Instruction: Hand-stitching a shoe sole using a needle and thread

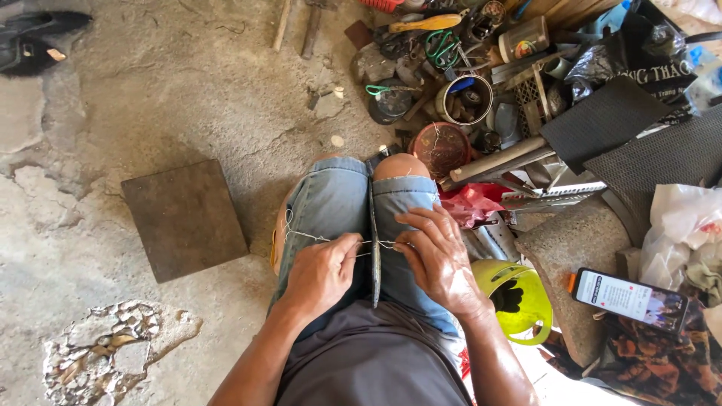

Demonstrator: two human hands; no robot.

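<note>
I sit with a thin dark sole-like piece (374,256) clamped edge-up between my knees, in faded denim shorts (331,203). My left hand (322,272) pinches a pale thread (301,235) that runs out to the left across my thigh. On the other side, my right hand (434,252) rests against the piece with fingers bent, gripping the thread where it leaves the piece. The thread is pulled tight through the piece between both hands.
A dark square board (184,218) lies on the cracked concrete floor to the left. Tools, tins and a rusty round can (440,148) crowd the floor ahead right. A yellow-green plastic container (517,299) and a phone (630,298) on a stone block sit at my right.
</note>
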